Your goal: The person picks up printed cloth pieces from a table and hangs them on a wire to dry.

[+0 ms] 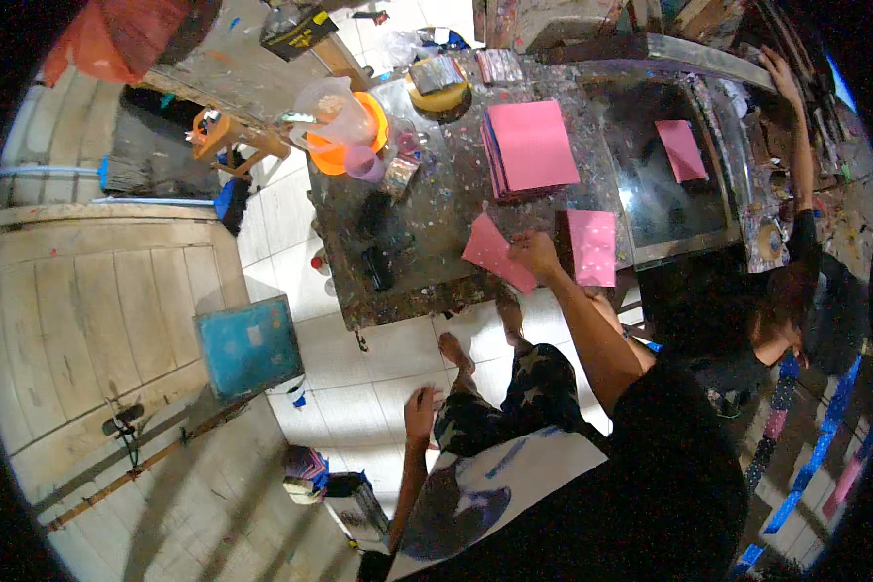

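My right hand [536, 254] reaches over the table's near edge, its fingers closed on the upper right side of a small pink sheet [493, 248]. Light spots show on the sheet, which lies tilted at the edge. Just right of that hand is a second spotted pink sheet [593, 247]. Beyond them stands a thick, neat stack of pink sheets [531, 145]. My left hand [422, 415] hangs low beside my left thigh, away from the table, fingers loosely bent, with nothing visible in it.
Right of the stack, a framed dark glassy panel [664, 209] carries one pink sheet [681, 151]. A co-worker's arm [801, 145] stretches along the right side. Orange and clear tubs [344, 121] stand at the table's left. A blue stool [249, 346] is on the left.
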{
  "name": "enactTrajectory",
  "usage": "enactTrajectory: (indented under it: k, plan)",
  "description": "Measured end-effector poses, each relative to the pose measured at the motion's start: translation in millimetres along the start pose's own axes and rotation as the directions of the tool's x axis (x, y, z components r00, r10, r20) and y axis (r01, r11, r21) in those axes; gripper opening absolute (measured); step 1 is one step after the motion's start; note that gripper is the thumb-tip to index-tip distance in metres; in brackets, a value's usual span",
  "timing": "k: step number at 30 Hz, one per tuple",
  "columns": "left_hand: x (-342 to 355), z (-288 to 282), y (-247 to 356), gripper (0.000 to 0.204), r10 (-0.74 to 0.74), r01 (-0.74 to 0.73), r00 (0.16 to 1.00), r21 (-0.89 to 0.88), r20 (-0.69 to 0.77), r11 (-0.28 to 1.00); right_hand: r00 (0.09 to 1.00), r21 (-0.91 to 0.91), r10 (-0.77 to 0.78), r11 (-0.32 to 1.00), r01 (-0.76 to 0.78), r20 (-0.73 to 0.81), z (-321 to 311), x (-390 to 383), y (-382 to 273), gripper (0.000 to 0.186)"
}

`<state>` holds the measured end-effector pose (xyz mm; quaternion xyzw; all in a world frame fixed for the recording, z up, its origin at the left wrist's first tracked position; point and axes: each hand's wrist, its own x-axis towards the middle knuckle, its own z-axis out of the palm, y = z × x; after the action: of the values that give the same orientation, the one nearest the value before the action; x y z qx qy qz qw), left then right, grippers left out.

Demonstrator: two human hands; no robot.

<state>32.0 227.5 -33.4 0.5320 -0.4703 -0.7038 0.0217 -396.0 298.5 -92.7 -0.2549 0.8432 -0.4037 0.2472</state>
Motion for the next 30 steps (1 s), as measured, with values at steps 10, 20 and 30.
enactTrajectory:
  k: [10, 20, 30]
  plan:
    - [67, 58, 167, 0.047, -0.013, 0.332, 0.758, -0.369, 0.652, 0.868, 0.943, 0.711, 0.256, 0.621, -0.329, 0.213, -72, -151, -188, 0.006]
    - [42, 62, 199, 0.024, 0.161, -0.067, 0.774, -0.174, 0.612, 0.982, 0.921, 0.851, 0.361, 0.427, -0.304, 0.148, -8, -208, -114, 0.008]
    - [59, 47, 207, 0.034, 0.218, -0.275, 0.949, 0.262, 0.228, 0.925, 0.663, 0.259, 0.434, 0.9, -0.351, -0.61, -32, -63, 64, 0.023]
